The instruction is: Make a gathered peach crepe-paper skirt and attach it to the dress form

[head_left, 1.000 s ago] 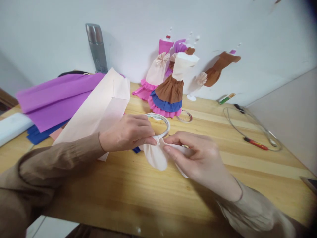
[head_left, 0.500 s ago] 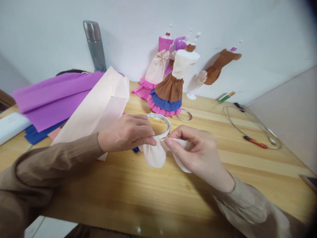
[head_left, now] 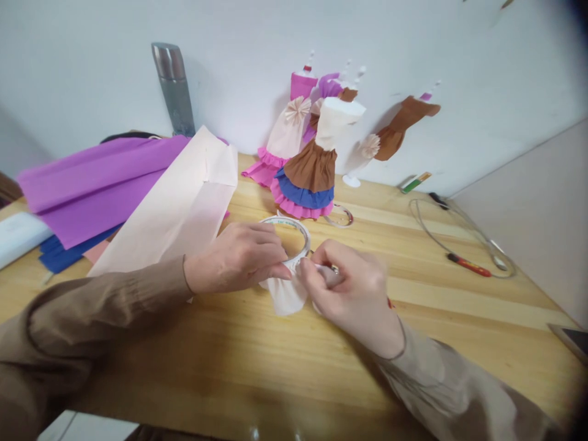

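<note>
Item in hand: pale strip, bunched along a tape roll

Viewed remotely through the head camera, I listed the following.

Principal piece: one pale strip (head_left: 287, 297), thin, creased, at the near rim of a white tape roll (head_left: 307, 244), over the middle of the tabletop (head_left: 257, 361). One fold hung free between the hands.

Left hand (head_left: 239, 254): closed over the roll's left side, thumb pressing the strip at the rim. Right hand (head_left: 351, 294): thumb and forefinger together, pinching the strip just beside that thumb. A glint of metal by its fingers; too little showed for me to identify it.

Step in hand, by my reading: gathering the strip into small pleats against the roll. The next move, I judged, called for a steady left thumb on the finished folds and a short, light right-hand tuck, since pulling could flatten or tear them.

Surroundings: left, a large cream sheet (head_left: 160, 202) lying partly over purple sheets (head_left: 101, 184); behind, a flask (head_left: 174, 92). Rear centre, a form in white top and brown skirt (head_left: 312, 165), a second tape ring (head_left: 344, 225) near its hem. Right, a red-handled tool (head_left: 473, 265) beside a looped cable (head_left: 422, 226).
</note>
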Motion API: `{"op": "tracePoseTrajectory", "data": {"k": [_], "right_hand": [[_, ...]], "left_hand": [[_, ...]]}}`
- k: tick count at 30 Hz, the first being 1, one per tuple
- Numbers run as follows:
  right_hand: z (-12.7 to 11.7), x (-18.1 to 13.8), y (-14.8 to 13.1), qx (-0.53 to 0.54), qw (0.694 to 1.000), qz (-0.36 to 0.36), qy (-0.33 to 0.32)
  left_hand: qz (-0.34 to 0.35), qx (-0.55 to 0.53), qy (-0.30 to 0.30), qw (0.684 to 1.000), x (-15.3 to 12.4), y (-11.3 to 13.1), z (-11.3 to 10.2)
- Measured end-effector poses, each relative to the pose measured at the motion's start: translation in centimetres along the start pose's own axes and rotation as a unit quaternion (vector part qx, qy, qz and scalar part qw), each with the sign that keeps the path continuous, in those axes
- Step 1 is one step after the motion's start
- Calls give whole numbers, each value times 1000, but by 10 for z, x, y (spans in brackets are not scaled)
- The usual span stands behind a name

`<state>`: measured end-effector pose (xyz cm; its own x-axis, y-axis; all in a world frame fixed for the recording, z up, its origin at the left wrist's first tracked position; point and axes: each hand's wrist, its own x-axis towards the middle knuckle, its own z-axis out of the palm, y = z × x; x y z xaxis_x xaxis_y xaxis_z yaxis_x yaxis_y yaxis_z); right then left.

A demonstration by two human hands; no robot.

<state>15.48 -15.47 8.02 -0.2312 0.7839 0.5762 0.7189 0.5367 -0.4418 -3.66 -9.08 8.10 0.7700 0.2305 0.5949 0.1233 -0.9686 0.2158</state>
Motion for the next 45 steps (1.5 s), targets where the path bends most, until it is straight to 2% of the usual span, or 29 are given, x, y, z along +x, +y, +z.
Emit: {"op": "tracePoseTrajectory", "data": {"k": [4,7,9,11,14,19,21,24,27,31,35,38,41,42,45], "right_hand": [[8,-3,1,-138,979,-135,68],[6,-3,1,-149,972,-170,71],[-1,0,1,-92,986,-138,32],[-10,5,1,10,998,-58,-27],[-23,12,2,150,982,63,-92],[-31,17,10,190,970,124,-86],[-31,17,13,233,950,161,-133],[-29,18,15,296,897,244,-222],[-27,19,17,329,861,301,-244],[-25,19,22,384,813,335,-282],[-22,19,25,433,778,335,-309],[-20,19,24,425,781,331,-317],[-19,20,22,389,802,324,-317],[-18,20,21,372,811,323,-316],[-16,21,17,345,822,324,-318]], "left_hand": [[-5,7,-6,1000,-1,1,5],[-11,-5,-14,1000,-1,2,4],[-24,-39,-18,999,-1,2,1],[-42,-87,-21,995,0,1,-2],[-76,-152,-25,985,-1,-4,-4],[-109,-207,-23,972,-3,-10,-1],[-113,-223,-19,968,-4,-11,0],[-137,-267,-41,953,-5,-12,1],[-177,-327,-73,926,-6,-14,0],[-225,-393,-93,886,-7,-16,-1],[-236,-447,-106,857,-9,-17,2],[-250,-487,-118,828,-11,-20,6],[-264,-530,-112,798,-10,-18,5],[-269,-523,-118,800,-8,-15,3],[-309,-414,-158,841,1,0,-7]]}}
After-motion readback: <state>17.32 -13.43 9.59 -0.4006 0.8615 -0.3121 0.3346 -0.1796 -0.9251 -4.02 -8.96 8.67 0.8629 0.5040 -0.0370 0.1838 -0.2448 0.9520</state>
